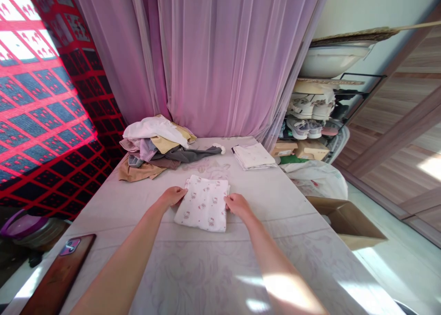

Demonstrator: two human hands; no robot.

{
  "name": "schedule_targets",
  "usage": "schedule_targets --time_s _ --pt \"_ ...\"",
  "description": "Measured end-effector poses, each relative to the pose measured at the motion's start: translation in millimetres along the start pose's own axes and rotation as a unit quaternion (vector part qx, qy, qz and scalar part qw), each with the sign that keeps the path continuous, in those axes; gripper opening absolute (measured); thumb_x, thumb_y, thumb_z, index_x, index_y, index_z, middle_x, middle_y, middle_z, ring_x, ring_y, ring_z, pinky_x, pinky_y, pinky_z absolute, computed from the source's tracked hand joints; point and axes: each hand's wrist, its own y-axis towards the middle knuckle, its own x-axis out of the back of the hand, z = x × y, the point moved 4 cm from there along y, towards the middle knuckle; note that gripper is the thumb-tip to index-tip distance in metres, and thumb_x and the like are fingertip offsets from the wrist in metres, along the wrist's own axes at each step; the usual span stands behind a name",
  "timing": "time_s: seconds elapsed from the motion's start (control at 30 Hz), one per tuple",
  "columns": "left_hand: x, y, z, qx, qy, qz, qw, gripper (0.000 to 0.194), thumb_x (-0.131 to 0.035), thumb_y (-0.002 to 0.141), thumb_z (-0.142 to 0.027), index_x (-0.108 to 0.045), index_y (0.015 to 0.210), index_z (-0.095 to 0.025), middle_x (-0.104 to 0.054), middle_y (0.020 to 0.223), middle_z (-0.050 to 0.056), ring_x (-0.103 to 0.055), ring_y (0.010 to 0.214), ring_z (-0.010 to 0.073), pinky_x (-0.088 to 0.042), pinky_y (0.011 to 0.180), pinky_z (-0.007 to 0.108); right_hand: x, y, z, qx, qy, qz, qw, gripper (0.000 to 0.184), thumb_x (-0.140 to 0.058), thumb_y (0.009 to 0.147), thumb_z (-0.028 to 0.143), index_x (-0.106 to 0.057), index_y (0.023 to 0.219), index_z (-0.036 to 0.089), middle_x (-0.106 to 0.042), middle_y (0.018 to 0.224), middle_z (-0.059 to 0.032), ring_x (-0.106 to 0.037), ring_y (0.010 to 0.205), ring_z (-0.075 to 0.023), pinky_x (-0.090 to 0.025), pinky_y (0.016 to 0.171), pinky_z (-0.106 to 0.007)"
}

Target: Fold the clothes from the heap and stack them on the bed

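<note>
My left hand (pixel 172 196) and my right hand (pixel 237 205) lie open and palm down at 12 o'clock, fingers together, one against each side of a folded white cloth (pixel 202 204). Neither hand seems to pinch it; the fingertips only press in at its edges. The cloth sits flat on a pale floral cover (pixel 203 278), squarely between my hands. Flat fingers work best here, pressing evenly on both sides so that the layers don't creep and the corners stay square. Beyond it, at 11 o'clock, lies a loose pile of clothes (pixel 156 147), and at 1 o'clock a neat folded stack (pixel 253 156) sits near the far edge. A phone in a dark red case (pixel 58 276) lies face down at 8 o'clock, and an open cardboard box (pixel 347 223) stands at 3 o'clock. Sneakers (pixel 303 126) sit on a rack at 1 o'clock. The cloth's print looks like Hello Kitty, though I can see no printed name. The labels on the small boxes (pixel 283 149) beneath the rack are too small to read.
</note>
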Motion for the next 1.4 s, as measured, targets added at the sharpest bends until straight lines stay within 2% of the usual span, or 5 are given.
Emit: schedule_targets --time_s 0.63,0.8,0.93,1.1,1.4 --pt "-4.8 -21.9 -2.2 -0.045 0.16 -0.119 0.979 0.021 -0.051 0.085 -0.032 -0.058 0.103 -0.023 -0.07 0.099 0.005 -0.064 0.091 0.0229 -0.046 0.075 0.031 -3.3 -25.8 8.8 -0.011 -0.183 -0.096 0.978 0.03 -0.04 0.095 0.037 -0.06 0.113 0.023 -0.071 0.092 -0.009 -0.066 0.087 -0.0245 -0.045 0.071 -0.033" --pt "-15.6 -24.7 -35.9 -0.233 0.257 -0.196 0.917 0.036 -0.044 0.087 -0.018 -0.056 0.121 -0.019 -0.055 0.134 0.011 -0.053 0.121 0.0253 -0.041 0.101 0.038 -3.6 -27.4 41.4 0.114 -0.159 -0.203 0.959 0.04 -0.037 0.093 0.023 -0.051 0.13 0.016 -0.06 0.122 -0.0159 -0.058 0.107 -0.0249 -0.045 0.089 -0.037" --pt "-47.7 -10.9 -46.1 -0.301 0.287 -0.141 0.898 0.041 -0.041 0.091 -0.021 -0.053 0.13 -0.014 -0.05 0.143 0.012 -0.042 0.134 0.0275 -0.033 0.111 0.043 -39.6 -14.9 64.9 0.204 -0.146 -0.193 0.949 0.05 -0.032 0.092 0.014 -0.042 0.141 0.015 -0.043 0.145 -0.014 -0.036 0.134 -0.0237 -0.029 0.109 -0.041" --pt "-61.4 -1.2 -29.0 -0.27 0.283 -0.161 0.906 0.048 -0.037 0.095 -0.032 -0.046 0.138 -0.014 -0.043 0.148 0.011 -0.036 0.138 0.0295 -0.032 0.112 0.048 -65.3 -8.8 51.5 0.167 -0.199 -0.172 0.95 0.051 -0.041 0.095 0.036 -0.043 0.141 0.014 -0.036 0.151 -0.0152 -0.026 0.14 -0.0284 -0.019 0.113 -0.051" --pt "-45.8 -20.7 -33.6 -0.348 0.245 -0.217 0.878 0.036 -0.038 0.095 -0.028 -0.064 0.117 -0.018 -0.063 0.129 0.009 -0.054 0.122 0.0268 -0.037 0.108 0.047 -41.4 -15.9 21.4 0.245 -0.151 -0.178 0.941 0.04 -0.037 0.095 0.026 -0.057 0.129 0.02 -0.051 0.141 -0.0104 -0.041 0.133 -0.024 -0.029 0.11 -0.046"
